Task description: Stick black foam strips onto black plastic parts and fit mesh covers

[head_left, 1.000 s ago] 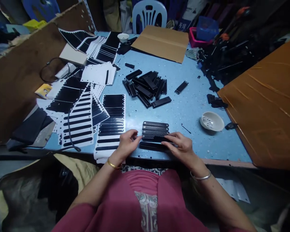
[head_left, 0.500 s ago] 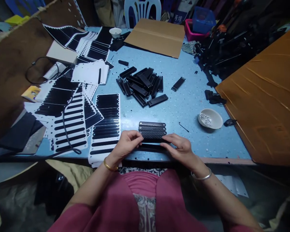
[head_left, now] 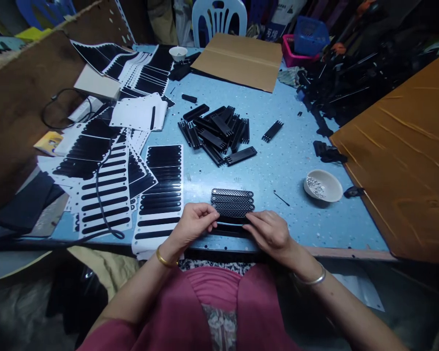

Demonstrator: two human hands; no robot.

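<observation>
Between my two hands a thin black strip [head_left: 232, 220] is stretched level, bowing slightly along its length. My left hand [head_left: 195, 222] pinches its left end between thumb and finger. The right end sits in the pinch of my right hand [head_left: 272, 230]. Just beyond the strip, several slim black bars with a cross-hatched top [head_left: 233, 196] lie side by side. Under it, close to the table's front edge, is a long black piece [head_left: 229, 229], partly hidden by my fingers. A sheet of black strips on white backing [head_left: 161, 183] lies left of my left hand.
A heap of black slotted parts [head_left: 219, 129] lies mid-table. To the right are a small dark rod [head_left: 281, 198] and a white bowl [head_left: 329, 187] with small shiny pieces. Other strip sheets [head_left: 106, 195] overlap at left, under a cable. Cardboard [head_left: 241, 58] lies at the back.
My right hand has closed its thumb and fingers more tightly at the strip's right end. The view has shifted slightly, so the whole table appears a little lower.
</observation>
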